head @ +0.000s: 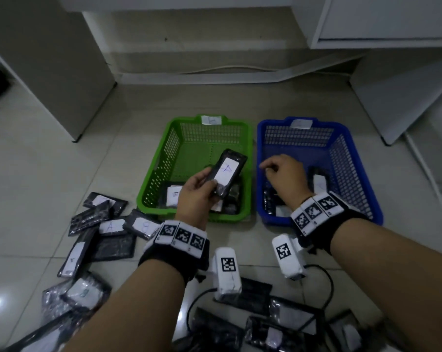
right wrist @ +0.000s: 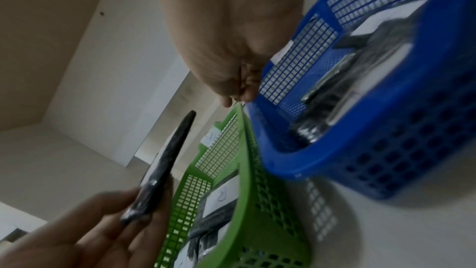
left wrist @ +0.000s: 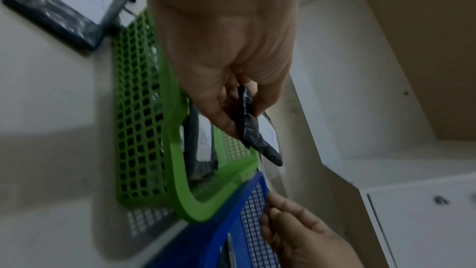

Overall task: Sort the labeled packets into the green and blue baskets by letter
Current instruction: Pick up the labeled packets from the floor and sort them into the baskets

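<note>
Loose packets [head: 98, 235] litter the floor [head: 37, 153] left of the green basket [head: 164, 158], which sits beside the blue basket [head: 351, 174]. The left hand [head: 197, 194] pinches an A-labeled packet [head: 227, 174] over the green basket, long axis tilted up and away. The right hand [head: 285, 171] hovers over the blue basket, fingers loosely curled, holding nothing.

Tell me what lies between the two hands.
In the head view, between the left hand holding the packet and the right hand lie the green basket's right rim and the blue basket's left rim.
</note>
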A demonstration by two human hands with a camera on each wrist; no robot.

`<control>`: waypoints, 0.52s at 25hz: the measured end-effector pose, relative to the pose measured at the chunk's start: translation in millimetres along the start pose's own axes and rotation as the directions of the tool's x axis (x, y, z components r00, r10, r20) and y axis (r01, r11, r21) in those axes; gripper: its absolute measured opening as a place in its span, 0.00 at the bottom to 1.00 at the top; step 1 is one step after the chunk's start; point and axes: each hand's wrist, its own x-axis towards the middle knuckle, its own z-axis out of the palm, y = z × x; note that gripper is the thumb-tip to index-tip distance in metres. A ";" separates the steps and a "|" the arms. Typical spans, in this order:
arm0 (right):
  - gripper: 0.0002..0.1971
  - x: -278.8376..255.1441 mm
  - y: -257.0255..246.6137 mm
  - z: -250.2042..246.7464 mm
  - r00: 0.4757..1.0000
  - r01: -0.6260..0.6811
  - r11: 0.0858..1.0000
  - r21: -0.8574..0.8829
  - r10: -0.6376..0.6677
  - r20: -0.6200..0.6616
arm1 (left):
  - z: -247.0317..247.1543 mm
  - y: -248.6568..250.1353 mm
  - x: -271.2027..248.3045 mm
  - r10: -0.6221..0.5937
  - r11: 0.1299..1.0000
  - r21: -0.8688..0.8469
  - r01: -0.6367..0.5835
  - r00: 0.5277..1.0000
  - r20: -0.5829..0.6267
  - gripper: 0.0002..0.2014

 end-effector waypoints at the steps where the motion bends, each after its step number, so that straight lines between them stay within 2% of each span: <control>1: 0.11 -9.5 11.3 -11.0 0.999 -0.011 1.000 -0.007 0.010 -0.033 | 13.6 -4.9 4.6 -0.014 1.000 -0.009 0.014 1.000 0.020 0.17; 3: 0.10 -31.2 40.1 -34.7 0.998 -0.019 0.999 -0.047 0.016 -0.062 | 46.9 -18.9 10.8 -0.022 0.999 0.043 0.019 0.996 0.087 0.15; 7: 0.06 -71.0 91.4 -66.4 0.997 0.038 0.981 -0.190 -0.051 -0.062 | 101.2 -46.1 27.8 -0.012 0.951 0.306 -0.052 0.979 0.203 0.13; 11: 0.03 -93.7 119.9 -81.7 0.989 0.090 0.950 -0.299 -0.121 -0.086 | 125.1 -65.7 49.5 0.007 0.781 0.603 -0.161 0.968 0.250 0.17; 13: 0.06 -101.5 129.1 -82.9 0.984 0.093 0.948 -0.305 -0.134 -0.115 | 130.9 -67.9 48.5 -0.036 0.615 0.765 -0.191 0.962 0.269 0.19</control>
